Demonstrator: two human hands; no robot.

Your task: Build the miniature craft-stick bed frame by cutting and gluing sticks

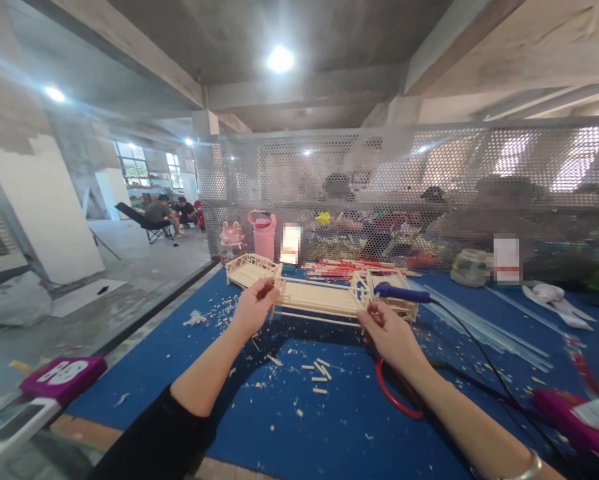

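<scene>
A long model built of thin pale wooden sticks (319, 297) lies across the blue table in front of me, with railed sections at both ends. My left hand (257, 307) is closed in a pinch at the model's left railing post. At the right end of the middle span, the fingers of my right hand (387, 327) pinch the front corner of the railing. A thin rail runs along the front edge between both hands. Just behind my right hand is a blue corded tool (402, 292); its tip is hard to make out.
Short cut sticks (320, 377) and shavings litter the blue mat (279, 433). Clear glue sticks (494, 337) and a glass jar (472, 268) lie right; red-and-pale sticks (349, 269) and a pink bottle (264, 237) stand behind. A red curved handle (397, 397) is near my right forearm.
</scene>
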